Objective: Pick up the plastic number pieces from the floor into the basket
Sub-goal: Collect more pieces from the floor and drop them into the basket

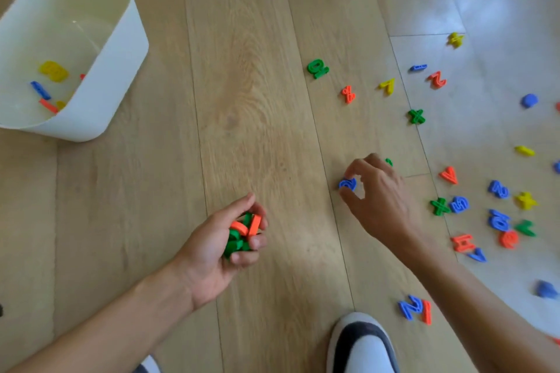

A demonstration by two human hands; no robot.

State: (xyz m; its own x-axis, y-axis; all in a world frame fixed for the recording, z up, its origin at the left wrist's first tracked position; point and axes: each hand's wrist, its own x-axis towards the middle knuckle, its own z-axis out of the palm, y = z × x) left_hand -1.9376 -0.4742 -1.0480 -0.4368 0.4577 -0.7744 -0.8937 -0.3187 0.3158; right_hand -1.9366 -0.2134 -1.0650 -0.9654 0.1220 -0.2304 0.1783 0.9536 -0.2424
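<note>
My right hand (374, 191) pinches a blue number piece (348, 184) between thumb and forefinger, right at the wooden floor. My left hand (221, 239) is cupped palm up and holds several green and orange pieces (242, 233). The white basket (100, 76) stands at the far left with a few yellow, blue and orange pieces (54, 70) inside. More pieces lie scattered on the right: a green 10 (317, 68), an orange percent sign (348, 94), a yellow 7 (387, 86), a green x (416, 116).
A dense cluster of coloured pieces (500, 218) lies at the right, on the pale glossy floor. A blue N and an orange I (415, 309) lie near my shoe (362, 345) at the bottom edge. Bare planks stretch between the basket and my hands.
</note>
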